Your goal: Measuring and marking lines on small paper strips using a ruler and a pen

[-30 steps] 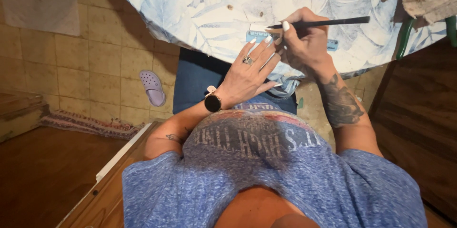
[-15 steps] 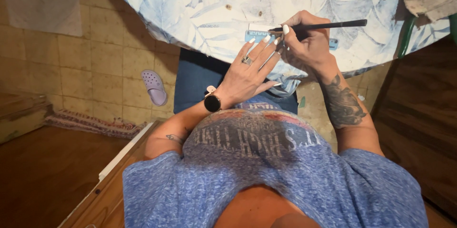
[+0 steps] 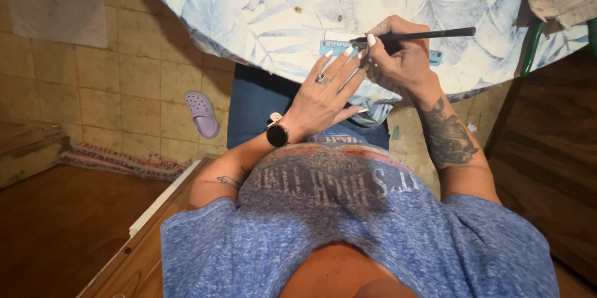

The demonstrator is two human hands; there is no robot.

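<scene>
Brush [image 3: 423,35], thin and black, sits upper right of centre, pinched in your right hand [image 3: 398,55]; fingers curled tight round it, tip down at the nails of your left hand [image 3: 323,96]. Left hand is flat, fingers spread and straight, resting at the table edge, ring and watch [image 3: 277,134] on it. Both hands touch at the fingertips, centre frame. Small blue strip [image 3: 333,47] lies just beyond the fingertips on the leaf-print tablecloth [image 3: 249,5]. Table rim curves right under your hands. Bare cloth above, tiled floor left with a lilac clog [image 3: 202,113].
</scene>
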